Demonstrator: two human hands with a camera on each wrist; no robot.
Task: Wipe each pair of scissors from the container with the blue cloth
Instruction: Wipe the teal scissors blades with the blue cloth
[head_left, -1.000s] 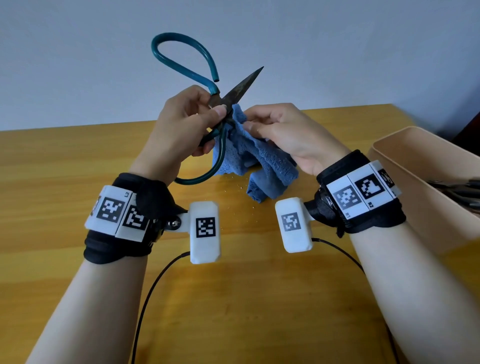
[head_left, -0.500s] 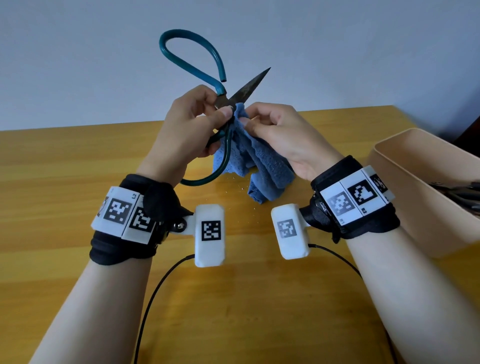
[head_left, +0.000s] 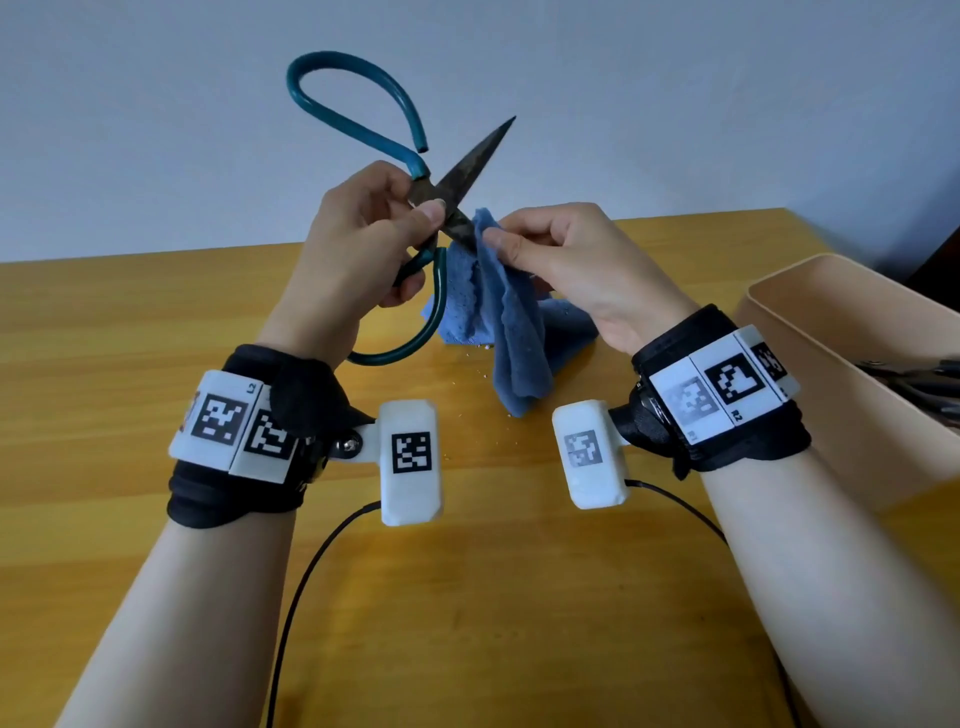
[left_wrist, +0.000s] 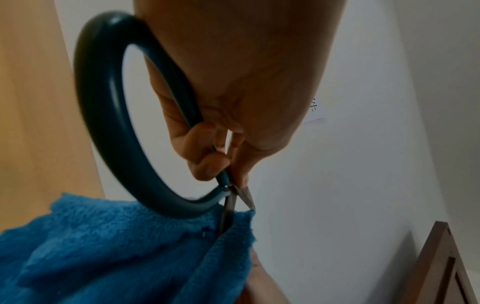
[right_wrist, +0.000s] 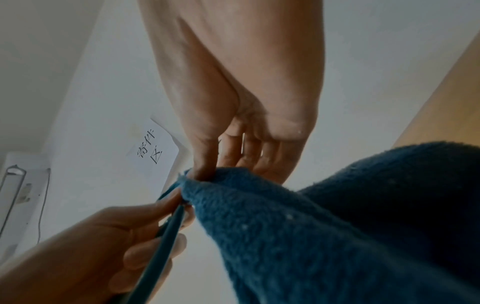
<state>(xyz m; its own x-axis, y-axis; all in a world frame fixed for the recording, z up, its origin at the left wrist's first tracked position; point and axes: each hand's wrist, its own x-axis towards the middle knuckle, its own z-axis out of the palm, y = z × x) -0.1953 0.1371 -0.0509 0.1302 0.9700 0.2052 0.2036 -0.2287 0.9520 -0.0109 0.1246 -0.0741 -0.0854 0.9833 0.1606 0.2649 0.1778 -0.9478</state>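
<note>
container in head view only

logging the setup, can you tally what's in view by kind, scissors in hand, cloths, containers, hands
scissors in hand: 1, the teal-handled scissors, blades open
cloths: 1, the blue cloth
containers: 1, the beige container, with more metal tools inside, too hidden to count
hands: 2, left hand and right hand
total: 5
</note>
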